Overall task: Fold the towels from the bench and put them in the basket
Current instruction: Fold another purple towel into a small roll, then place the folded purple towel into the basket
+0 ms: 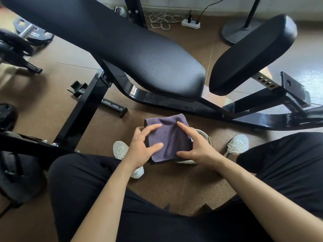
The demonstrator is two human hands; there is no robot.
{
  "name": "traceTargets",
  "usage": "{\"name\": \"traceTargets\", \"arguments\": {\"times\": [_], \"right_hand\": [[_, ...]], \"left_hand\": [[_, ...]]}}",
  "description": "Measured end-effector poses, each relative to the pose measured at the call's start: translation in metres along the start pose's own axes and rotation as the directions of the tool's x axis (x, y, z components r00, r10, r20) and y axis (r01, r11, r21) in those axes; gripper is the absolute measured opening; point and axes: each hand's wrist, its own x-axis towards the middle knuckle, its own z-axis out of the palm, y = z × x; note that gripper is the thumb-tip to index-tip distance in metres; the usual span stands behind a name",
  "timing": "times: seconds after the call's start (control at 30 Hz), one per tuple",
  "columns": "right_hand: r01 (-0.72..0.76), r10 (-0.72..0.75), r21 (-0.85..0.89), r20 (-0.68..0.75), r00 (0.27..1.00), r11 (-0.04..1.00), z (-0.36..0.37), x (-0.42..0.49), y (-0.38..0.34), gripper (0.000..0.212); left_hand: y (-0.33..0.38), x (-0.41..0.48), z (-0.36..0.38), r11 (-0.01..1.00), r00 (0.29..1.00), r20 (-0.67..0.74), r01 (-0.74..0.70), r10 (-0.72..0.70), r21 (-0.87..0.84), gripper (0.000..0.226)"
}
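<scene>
A folded purple towel lies flat over a white basket on the floor between my feet, hiding most of it. My left hand holds the towel's left edge, with thumb and forefinger lying on top. At the right edge my right hand holds it the same way, forefinger stretched across the cloth. The remaining fingers of both hands are hidden under the towel. No towel shows on the black padded bench, which stands just beyond.
The bench's seat pad and black steel frame cross the floor right behind the basket. Weight plates lie at the far left. A power strip with cables and a fan base sit near the wall.
</scene>
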Motion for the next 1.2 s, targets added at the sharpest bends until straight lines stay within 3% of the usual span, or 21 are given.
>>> {"name": "traceTargets", "arguments": {"times": [0.1,0.23,0.4,0.5,0.6,0.73,0.87,0.97,1.03,1.13,1.2], "right_hand": [[0.029,-0.022,-0.177,0.045,0.999,0.984,0.003,-0.001,0.003,0.1],[0.111,-0.087,-0.312,0.09,0.992,0.943,0.011,-0.002,0.007,0.098],[0.115,-0.103,-0.374,0.051,0.993,0.92,0.019,-0.004,0.007,0.104],[0.12,-0.126,-0.293,0.001,0.992,0.948,0.021,-0.006,0.005,0.103],[0.117,-0.129,-0.261,-0.03,0.991,0.958,0.017,-0.006,0.0,0.084],[0.153,-0.139,-0.201,0.083,0.987,0.967,0.019,-0.009,-0.001,0.076],[0.071,-0.078,0.062,0.109,0.991,0.996,0.019,-0.007,0.001,0.067],[0.058,-0.05,0.134,-0.064,0.997,0.989,0.01,-0.001,0.005,0.055],[0.03,-0.023,0.117,-0.054,0.998,0.993,0.004,0.002,0.007,0.066],[0.004,-0.027,0.179,0.131,0.991,0.984,-0.001,0.005,0.006,0.09],[-0.015,-0.026,0.229,0.172,0.985,0.973,-0.002,0.007,0.008,0.095]], "left_hand": [[0.001,-0.003,0.008,0.981,0.998,0.049,0.037,-0.047,0.189,0.076],[0.0,0.0,0.026,0.914,0.997,-0.012,0.08,-0.082,0.397,0.104],[0.005,0.003,0.041,0.846,0.998,-0.042,0.06,-0.045,0.529,0.106],[0.001,0.006,0.042,0.916,0.996,-0.026,0.089,-0.086,0.391,0.103],[-0.007,0.01,0.037,0.982,0.991,0.005,0.13,-0.132,0.141,0.096],[-0.008,0.012,0.034,0.975,0.985,0.045,0.173,-0.168,-0.139,0.089],[-0.012,0.015,0.032,0.977,0.991,0.011,0.136,-0.136,-0.165,0.08],[-0.014,0.02,0.03,0.964,0.991,0.038,0.137,-0.132,-0.227,0.076],[-0.012,0.022,0.03,0.957,0.991,0.051,0.13,-0.121,-0.258,0.075],[-0.011,0.024,0.03,0.956,0.99,0.111,0.116,-0.089,-0.271,0.074],[-0.013,0.026,0.031,0.951,0.989,0.136,0.103,-0.066,-0.291,0.078]]}}
